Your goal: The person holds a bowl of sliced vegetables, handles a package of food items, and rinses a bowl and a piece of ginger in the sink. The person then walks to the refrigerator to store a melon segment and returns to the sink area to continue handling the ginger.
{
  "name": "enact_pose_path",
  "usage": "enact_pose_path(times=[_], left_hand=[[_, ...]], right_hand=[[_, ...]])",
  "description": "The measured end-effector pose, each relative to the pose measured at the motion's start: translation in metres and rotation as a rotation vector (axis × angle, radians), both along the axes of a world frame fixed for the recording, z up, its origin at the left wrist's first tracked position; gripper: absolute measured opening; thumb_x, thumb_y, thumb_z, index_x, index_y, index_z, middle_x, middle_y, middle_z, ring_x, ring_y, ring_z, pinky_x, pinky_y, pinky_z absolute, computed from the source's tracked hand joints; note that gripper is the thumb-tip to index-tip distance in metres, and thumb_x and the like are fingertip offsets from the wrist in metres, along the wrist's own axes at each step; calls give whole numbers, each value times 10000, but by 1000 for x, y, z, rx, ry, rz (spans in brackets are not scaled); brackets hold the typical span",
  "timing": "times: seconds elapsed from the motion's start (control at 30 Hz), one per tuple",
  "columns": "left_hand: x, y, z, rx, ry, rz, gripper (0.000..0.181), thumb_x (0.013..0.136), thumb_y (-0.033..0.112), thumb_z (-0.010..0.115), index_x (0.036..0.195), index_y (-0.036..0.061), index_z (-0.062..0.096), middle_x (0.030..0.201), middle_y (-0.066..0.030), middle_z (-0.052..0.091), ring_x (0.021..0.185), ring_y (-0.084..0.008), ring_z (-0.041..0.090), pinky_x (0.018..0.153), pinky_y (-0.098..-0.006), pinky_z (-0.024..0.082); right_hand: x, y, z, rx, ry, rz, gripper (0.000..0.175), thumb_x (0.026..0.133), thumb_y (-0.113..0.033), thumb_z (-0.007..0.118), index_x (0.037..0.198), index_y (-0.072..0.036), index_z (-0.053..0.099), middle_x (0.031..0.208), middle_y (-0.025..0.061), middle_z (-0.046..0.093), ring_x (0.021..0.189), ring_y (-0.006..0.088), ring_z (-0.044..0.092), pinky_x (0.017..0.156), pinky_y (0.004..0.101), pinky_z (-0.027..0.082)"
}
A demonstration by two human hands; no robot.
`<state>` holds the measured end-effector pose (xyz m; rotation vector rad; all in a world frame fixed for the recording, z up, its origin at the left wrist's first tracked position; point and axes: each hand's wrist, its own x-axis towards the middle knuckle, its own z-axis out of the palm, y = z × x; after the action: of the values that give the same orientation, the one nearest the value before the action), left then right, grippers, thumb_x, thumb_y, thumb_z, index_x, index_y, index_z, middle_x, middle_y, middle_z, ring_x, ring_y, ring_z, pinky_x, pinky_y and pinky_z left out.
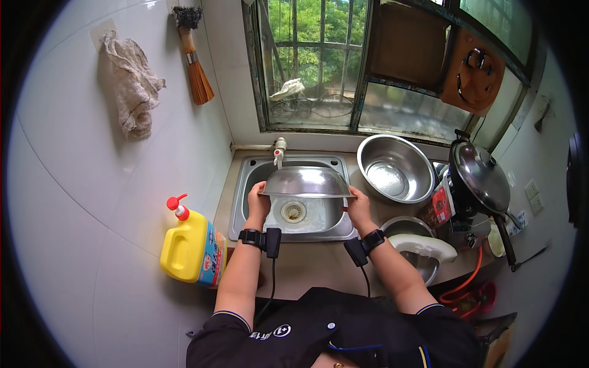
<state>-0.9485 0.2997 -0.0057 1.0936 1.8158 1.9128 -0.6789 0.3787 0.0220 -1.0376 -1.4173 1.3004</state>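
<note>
Both my hands hold a stainless steel basin (307, 181) by opposite sides of its rim, tilted on edge over the sink. My left hand (258, 201) grips the left end of the rim. At the right end, my right hand (360, 206) has its fingers around the edge. Below the basin lies the metal sink (322, 220), with a round drain strainer (293, 211) that has small bits in it. A white tap (279, 152) with a red mark stands behind the basin. The basin's inside faces away from view.
A larger steel basin (391, 170) stands right of the sink. Nearer me, a pale melon wedge (423, 246) lies across a metal bowl (428, 267). A lidded wok (481, 177) sits far right, its handle pointing towards me. A yellow pump jug (184, 250) is at left.
</note>
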Motion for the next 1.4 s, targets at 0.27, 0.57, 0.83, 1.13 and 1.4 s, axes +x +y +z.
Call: enact_pose_path(times=[0.27, 0.57, 0.83, 1.13, 1.4], left_hand=[[-7, -3, -42, -173, -104, -9, 236, 810, 195, 544, 893, -22, 583, 816, -160, 615, 765, -221, 586, 687, -293, 437], [-2, 8, -37, -186, 26, 67, 256, 774, 142, 556, 1013, 63, 505, 716, -20, 543, 614, -126, 514, 516, -266, 418], [68, 11, 47, -274, -200, -265, 575, 703, 221, 639, 1172, -31, 425, 1146, -197, 478, 1078, -273, 452, 873, -330, 374], [105, 21, 28, -445, -401, -485, 432, 754, 194, 596, 1102, -32, 476, 1016, -113, 533, 852, -159, 522, 662, -284, 469], [107, 19, 10, -517, -508, -510, 314, 810, 175, 533, 1066, 2, 483, 960, -72, 508, 832, -166, 527, 672, -345, 522]], right_hand=[[3, -20, -4, -41, -72, 7, 214, 871, -149, 456, 1034, -89, 582, 808, -20, 569, 643, 84, 524, 471, 266, 506], [12, -16, -18, 31, -155, -74, 227, 838, -213, 514, 957, -41, 602, 711, 77, 604, 535, 183, 592, 426, 301, 493], [69, 34, 52, -288, 200, -236, 346, 866, -217, 447, 1075, 55, 401, 892, 154, 559, 691, 279, 614, 457, 320, 525], [143, 114, -5, -625, 349, -337, 268, 823, -32, 322, 1047, 114, 339, 849, 275, 567, 628, 311, 610, 477, 322, 526], [154, 145, -31, -760, 441, -270, 288, 815, -8, 295, 1067, 99, 383, 882, 272, 559, 655, 317, 610, 502, 360, 536]])
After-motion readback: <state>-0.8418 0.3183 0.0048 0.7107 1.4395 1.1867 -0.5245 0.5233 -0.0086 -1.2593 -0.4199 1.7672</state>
